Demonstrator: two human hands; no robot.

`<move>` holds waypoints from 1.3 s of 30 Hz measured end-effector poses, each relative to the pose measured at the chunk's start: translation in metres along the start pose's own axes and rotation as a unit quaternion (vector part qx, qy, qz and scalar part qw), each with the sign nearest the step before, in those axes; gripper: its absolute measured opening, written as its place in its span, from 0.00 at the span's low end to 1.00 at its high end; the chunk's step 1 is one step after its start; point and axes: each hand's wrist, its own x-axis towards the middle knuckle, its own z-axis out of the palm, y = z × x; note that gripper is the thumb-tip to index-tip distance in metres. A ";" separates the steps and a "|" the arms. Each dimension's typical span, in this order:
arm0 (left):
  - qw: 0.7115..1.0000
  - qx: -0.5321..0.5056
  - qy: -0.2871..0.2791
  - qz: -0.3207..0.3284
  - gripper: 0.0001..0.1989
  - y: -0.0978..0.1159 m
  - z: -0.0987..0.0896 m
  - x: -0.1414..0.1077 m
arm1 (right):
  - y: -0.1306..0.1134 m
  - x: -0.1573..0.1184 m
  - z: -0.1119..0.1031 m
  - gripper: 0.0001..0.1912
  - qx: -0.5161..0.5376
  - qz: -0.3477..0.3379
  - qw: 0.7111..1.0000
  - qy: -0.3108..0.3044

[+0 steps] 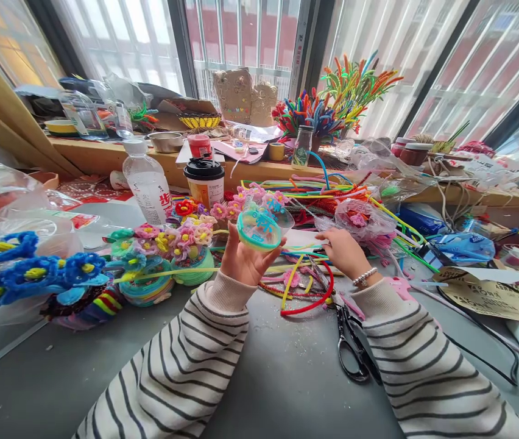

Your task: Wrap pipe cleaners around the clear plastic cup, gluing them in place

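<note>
A clear plastic cup (258, 230) with blue print and a teal-green band round its near end lies tilted in my left hand (245, 263), thumb and fingers round its sides. My right hand (345, 253) reaches over the pipe cleaners (307, 283), its fingers loosely bent and apart, with nothing visible in them. Under and between the hands lie loose red and yellow pipe cleaners and pink bits. Black-handled scissors (353, 347) rest on the grey table (296, 378) beside my right wrist, their blades partly covered by pipe cleaners.
Fluffy flower pots (145, 283) and blue flowers (42, 274) stand at left. Behind them are a water bottle (147, 183) and a paper cup (204, 183). Pipe-cleaner bundles (305, 125) stand on the sill. A cable (483, 360) and a printed brown sheet (492, 296) lie at right.
</note>
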 end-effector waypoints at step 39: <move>0.994 -0.101 -0.010 0.033 0.34 0.006 0.000 0.001 | 0.012 -0.009 -0.138 0.07 0.529 0.030 0.790 0.308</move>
